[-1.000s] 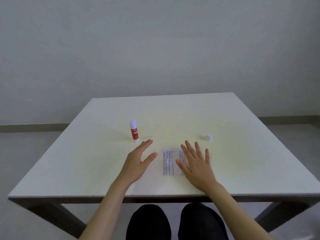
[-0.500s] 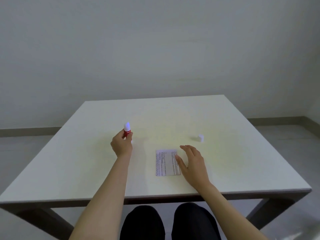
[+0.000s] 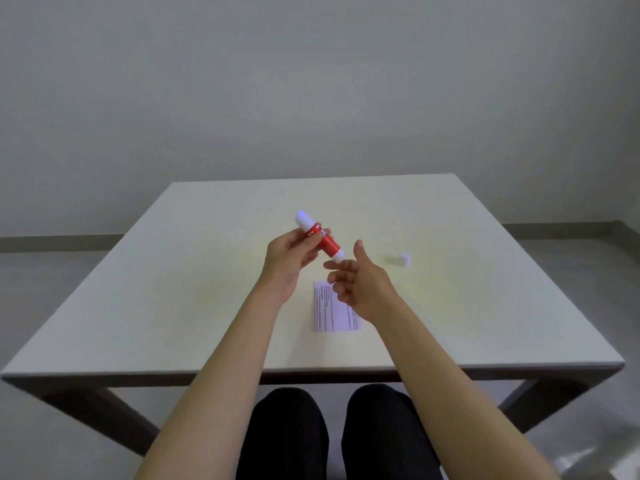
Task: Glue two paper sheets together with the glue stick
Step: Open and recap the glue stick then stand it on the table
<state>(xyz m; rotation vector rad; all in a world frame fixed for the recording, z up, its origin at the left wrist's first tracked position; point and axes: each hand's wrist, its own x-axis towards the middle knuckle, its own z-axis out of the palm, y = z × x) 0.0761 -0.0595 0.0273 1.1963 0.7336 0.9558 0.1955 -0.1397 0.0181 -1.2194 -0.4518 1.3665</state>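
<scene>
My left hand (image 3: 289, 256) holds a red and white glue stick (image 3: 320, 237) in the air above the table, tilted with its white end up and to the left. My right hand (image 3: 360, 282) hovers just right of the stick's lower white end, fingers apart and curled, thumb up; its fingertips are at that end, and I cannot tell whether they touch it. A small printed paper sheet (image 3: 334, 311) lies flat on the white table (image 3: 173, 306) below my right hand, partly hidden by it. It looks like one piece.
A small white cap-like piece (image 3: 404, 258) stands on the table to the right of my hands. The table's near edge is just above my knees. A plain wall stands behind the table.
My left hand took hold of the standing glue stick, lifted it and tilted it toward the middle. My right hand rose off the paper and came up to the stick's lower end.
</scene>
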